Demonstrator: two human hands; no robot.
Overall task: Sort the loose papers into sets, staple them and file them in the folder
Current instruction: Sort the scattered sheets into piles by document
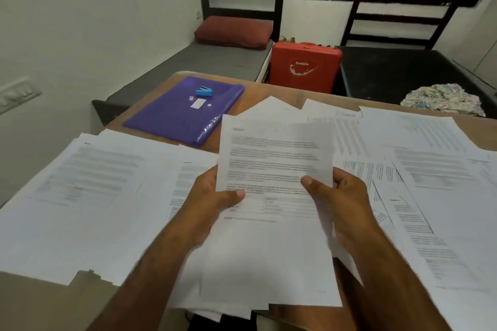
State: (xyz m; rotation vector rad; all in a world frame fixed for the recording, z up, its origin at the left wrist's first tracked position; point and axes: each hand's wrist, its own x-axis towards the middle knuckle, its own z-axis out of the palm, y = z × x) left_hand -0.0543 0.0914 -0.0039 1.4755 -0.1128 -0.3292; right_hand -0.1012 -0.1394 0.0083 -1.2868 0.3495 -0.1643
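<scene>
Two hands hold one small bunch of printed white sheets (pixel 274 158) raised over the near-middle of the table. The left hand (pixel 215 193) pinches the left edge and the right hand (pixel 341 196) the right edge, thumbs on the front, hands apart. Print on the sheets is too blurred to read.

More loose printed white papers (pixel 94 183) cover the brown wooden table (pixel 285 88) left, right and under the held bunch, overlapping.

A purple flat plastic folder (pixel 172 115) lies far left on the table, closed; contents not visible. It has a small white label (pixel 197 103), text not legible. A small blue stapler (pixel 204 91) sits on top of the folder near its far edge.

Beyond the table a red hard case (pixel 305 67) stands upright and closed between two beds; its white logo reads roughly "Evrolite", not sharp.

The left bed with a grey mattress (pixel 201 62) carries a dark red pillow (pixel 232 31). The right bed with a black mattress (pixel 403 70) has a crumpled patterned cloth (pixel 443 99) on its near end.
</scene>
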